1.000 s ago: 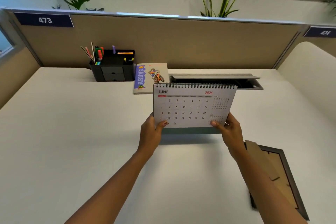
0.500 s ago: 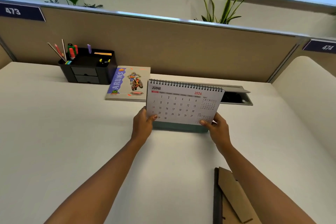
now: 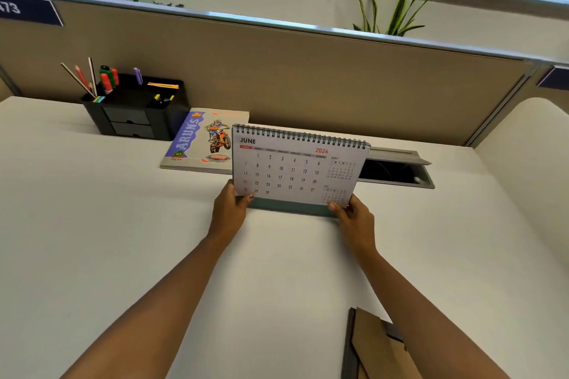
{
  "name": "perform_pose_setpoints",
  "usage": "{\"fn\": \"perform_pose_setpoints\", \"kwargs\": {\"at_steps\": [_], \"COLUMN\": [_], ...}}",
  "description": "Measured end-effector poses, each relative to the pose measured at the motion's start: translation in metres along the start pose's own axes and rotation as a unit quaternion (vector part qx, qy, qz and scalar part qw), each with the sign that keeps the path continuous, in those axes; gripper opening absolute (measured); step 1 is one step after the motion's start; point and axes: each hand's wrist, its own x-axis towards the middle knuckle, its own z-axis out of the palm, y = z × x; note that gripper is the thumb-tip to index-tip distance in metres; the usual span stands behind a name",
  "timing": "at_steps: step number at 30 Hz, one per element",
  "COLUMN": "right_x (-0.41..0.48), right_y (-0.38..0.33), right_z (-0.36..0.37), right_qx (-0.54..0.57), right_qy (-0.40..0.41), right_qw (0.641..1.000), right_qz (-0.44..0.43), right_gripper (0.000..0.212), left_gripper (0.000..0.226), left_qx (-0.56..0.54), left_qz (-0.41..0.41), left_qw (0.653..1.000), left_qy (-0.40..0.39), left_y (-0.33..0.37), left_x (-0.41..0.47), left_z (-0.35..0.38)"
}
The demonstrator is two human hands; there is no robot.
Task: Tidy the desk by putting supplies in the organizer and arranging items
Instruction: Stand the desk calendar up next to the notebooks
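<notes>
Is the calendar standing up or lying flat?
Standing up. The calendar has its spiral on top, and the left hand and right hand hold its bottom corners.

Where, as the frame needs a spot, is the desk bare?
Bare: the desk left of the left hand, in front of the organizer and notebook; the strip from calendar to frame; the stretch right of the right hand, below the hatch. Crowded: the back edge, where organizer, notebook, calendar and hatch line up.

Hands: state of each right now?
Left hand: grips the lower left corner of the desk calendar, thumb on its front.
Right hand: grips the calendar's lower right corner, thumb on its front.
</notes>
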Motion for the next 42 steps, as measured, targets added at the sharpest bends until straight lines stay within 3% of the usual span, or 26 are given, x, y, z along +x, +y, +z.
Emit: {"fn": "perform_pose_setpoints", "kwargs": {"at_steps": [11,26,36,42], "right_x": [0.019,0.036,0.043,0.042], "right_y": [0.015,0.022,0.024,0.026], "right_z": [0.005,0.009,0.007,0.006], "right_qx": [0.012,-0.016,-0.057,-0.027], "right_qy": [0.014,0.030,0.059,0.080], "right_qw": [0.999,0.997,0.992,0.993], "right_qz": [-0.034,-0.069,-0.098,-0.085], "right_gripper": [0.032,0.035,0.024,0.033], "left_gripper": [0.031,0.036,0.035,0.038], "left_qx": [0.024,0.037,0.012,0.008], "left_qz": [0.053,0.063,0.084,0.084], "left_qw": [0.995,0.995,0.992,0.992], "left_qy": [0.078,0.075,0.091,0.093], "left_y": [-0.012,-0.013,-0.011,-0.013], "left_x": [0.013,0.022,0.030,0.029], "left_z": [0.014,0.018,0.018,0.019]}}
